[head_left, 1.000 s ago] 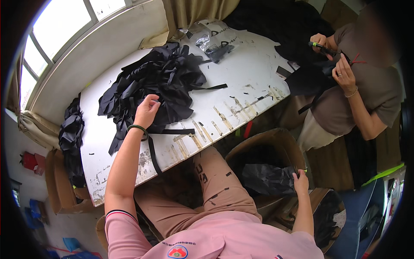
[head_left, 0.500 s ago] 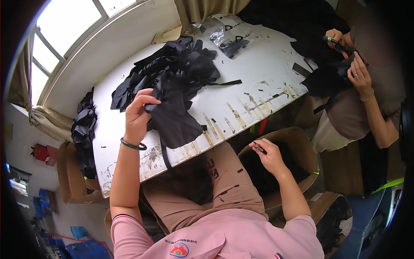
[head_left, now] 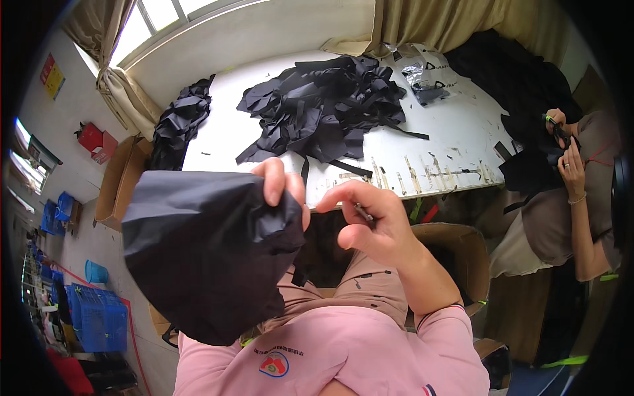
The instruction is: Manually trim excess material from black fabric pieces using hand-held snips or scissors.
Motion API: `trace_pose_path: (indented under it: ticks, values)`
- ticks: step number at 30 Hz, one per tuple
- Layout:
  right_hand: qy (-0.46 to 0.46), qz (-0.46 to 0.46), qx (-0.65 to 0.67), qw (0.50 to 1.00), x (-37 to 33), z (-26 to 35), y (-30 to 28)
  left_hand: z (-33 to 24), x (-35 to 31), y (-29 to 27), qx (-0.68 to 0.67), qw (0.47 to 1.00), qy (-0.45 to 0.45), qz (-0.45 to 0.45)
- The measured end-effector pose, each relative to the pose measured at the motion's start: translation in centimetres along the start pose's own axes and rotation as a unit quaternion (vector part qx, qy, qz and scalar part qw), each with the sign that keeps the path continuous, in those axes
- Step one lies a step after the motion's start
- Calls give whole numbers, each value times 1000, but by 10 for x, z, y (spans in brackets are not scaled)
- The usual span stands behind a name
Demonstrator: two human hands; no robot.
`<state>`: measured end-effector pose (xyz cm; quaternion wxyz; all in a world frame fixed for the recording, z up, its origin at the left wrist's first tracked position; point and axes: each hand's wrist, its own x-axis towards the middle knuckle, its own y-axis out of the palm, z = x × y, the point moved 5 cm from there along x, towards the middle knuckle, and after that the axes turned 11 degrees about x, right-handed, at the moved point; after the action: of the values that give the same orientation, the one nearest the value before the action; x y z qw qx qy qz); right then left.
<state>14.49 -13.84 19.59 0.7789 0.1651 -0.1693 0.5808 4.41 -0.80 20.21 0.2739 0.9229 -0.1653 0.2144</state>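
Observation:
A piece of black fabric hangs large and close in front of me, left of the middle. My left hand pinches its upper right edge, and most of that arm is hidden behind the cloth. Just to the right, my right hand keeps a small metal tool, which looks like thread snips, against its palm. Its index finger and thumb are apart and point toward the fabric's edge, without clearly touching it. Beyond both hands, a heap of black fabric pieces lies on the white table.
More black fabric hangs over the table's left end, beside a cardboard box. A clear plastic bag lies at the back. Another open box stands by my right knee. At right, a co-worker's hands handle black cloth.
The fabric has come off the table's edge toward me and to the left, in my left hand. My right hand has risen beside it. My view has turned left.

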Motion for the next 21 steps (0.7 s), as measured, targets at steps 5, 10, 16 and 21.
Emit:
trace_pose_path:
  ticks: [5,10,16,21]
  values:
    - [99,6,107,989,-12,-42,35,46,-43,-17,-53,990,11,-128]
    - [179,-145,157,960,-39,-75,10,82,-80,-28,-95,949,-20,-300]
    - [107,-303,110,941,-46,-83,-40,85,-89,-42,40,965,-27,-259]
    - [114,-291,106,944,-37,-87,-39,69,-74,-61,210,873,-61,-436]
